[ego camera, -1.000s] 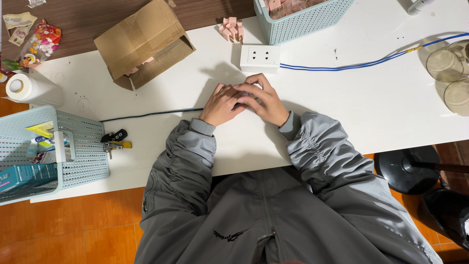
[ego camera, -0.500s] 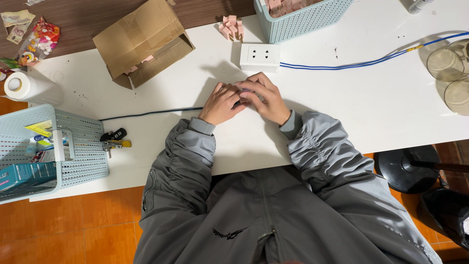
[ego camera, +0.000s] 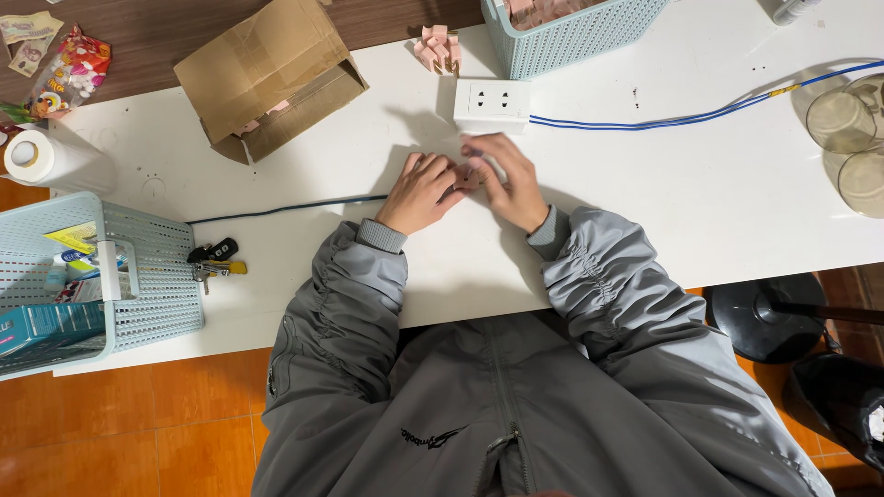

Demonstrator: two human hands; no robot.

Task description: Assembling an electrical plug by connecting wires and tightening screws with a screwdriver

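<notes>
Both hands meet in the middle of the white table [ego camera: 645,212], fingertips touching. My left hand [ego camera: 419,193] lies over the end of a thin dark cable [ego camera: 285,207] that runs in from the left. My right hand [ego camera: 508,182] pinches a small pale piece against the left fingers; the fingers hide most of it. Just beyond the hands sits a white socket box [ego camera: 493,104], with a blue cable [ego camera: 672,118] leading off to the right.
An open cardboard box [ego camera: 267,78] and small pink parts [ego camera: 439,46] lie at the back, beside a pale blue basket [ego camera: 589,37]. At the left are another basket [ego camera: 138,294], keys [ego camera: 214,260] and a paper roll [ego camera: 51,161]. Glass cups [ego camera: 847,138] stand at the right.
Both hands stay in the same spot; only the fingers shift slightly around the small piece.
</notes>
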